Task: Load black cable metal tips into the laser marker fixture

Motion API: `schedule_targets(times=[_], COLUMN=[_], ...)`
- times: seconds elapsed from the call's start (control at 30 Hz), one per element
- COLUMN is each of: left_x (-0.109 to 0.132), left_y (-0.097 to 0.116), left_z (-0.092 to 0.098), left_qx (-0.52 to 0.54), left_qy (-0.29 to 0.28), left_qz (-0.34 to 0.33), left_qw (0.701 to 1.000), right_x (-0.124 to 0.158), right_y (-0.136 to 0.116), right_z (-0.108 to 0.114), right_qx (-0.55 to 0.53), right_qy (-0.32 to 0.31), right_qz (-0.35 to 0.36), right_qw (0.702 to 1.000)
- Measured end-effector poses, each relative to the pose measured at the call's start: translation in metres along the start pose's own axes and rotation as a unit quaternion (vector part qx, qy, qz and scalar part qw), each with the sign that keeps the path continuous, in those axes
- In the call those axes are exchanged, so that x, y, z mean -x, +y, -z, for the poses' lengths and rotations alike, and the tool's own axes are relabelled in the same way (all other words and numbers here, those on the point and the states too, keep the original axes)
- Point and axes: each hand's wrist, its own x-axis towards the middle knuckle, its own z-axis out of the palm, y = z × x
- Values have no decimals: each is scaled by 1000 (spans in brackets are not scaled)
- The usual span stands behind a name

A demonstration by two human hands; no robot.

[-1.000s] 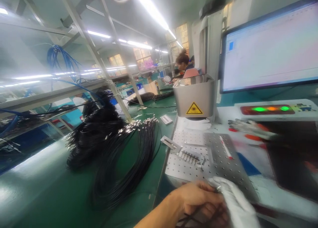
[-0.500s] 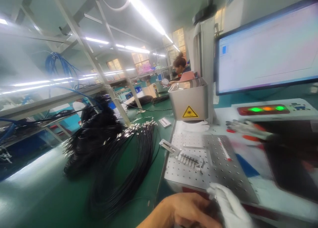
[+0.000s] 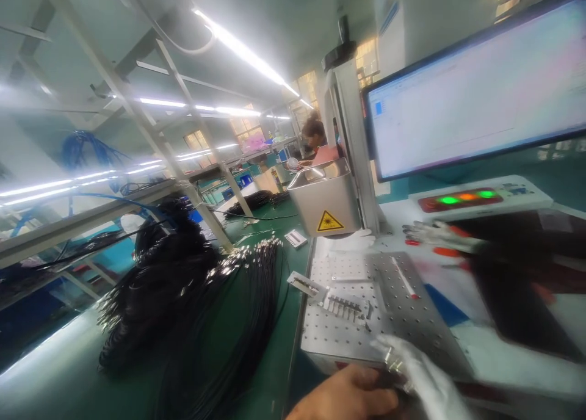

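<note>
At the lower edge, my bare left hand (image 3: 350, 394) has its fingers curled inward; what they hold, if anything, is hidden. Close against it, my right hand (image 3: 428, 374), in a white glove, is closed on several small shiny metal connectors (image 3: 394, 362). Whatever trails below the connectors is out of sight. Just beyond both hands, a metal fixture with a row of slots (image 3: 345, 306) rests on a perforated metal plate (image 3: 329, 337). A flat slotted strip (image 3: 306, 286) adjoins it and overhangs the plate's left edge.
Left on the green bench lie bundled black cables (image 3: 160, 292) with silvery ends. A metal machine head with a yellow warning triangle (image 3: 329, 221) stands behind the plate. A red-tipped white pen (image 3: 403, 278), a glove (image 3: 442, 235), a lit control box (image 3: 480, 199) and a monitor (image 3: 476, 90) are rightward. A person (image 3: 320, 142) sits beyond.
The view has shifted, moving most of the scene leftward. My hands sit slightly lower and farther apart, and the metal connectors in the gloved hand show more plainly.
</note>
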Motion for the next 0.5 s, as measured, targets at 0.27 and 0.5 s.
schedule_targets(times=[0.27,0.5], left_x=[-12,-1], left_y=[-7,3], left_z=[-1,-2], left_qx=[10,-109], left_qy=[12,11], left_qz=[-1,-4], left_qw=[1000,994], right_x=[12,3], right_y=[-27,-38], right_z=[-3,8], right_qx=[7,37], right_qy=[-65,-121], right_qz=[-36,-27], right_qw=[997,992])
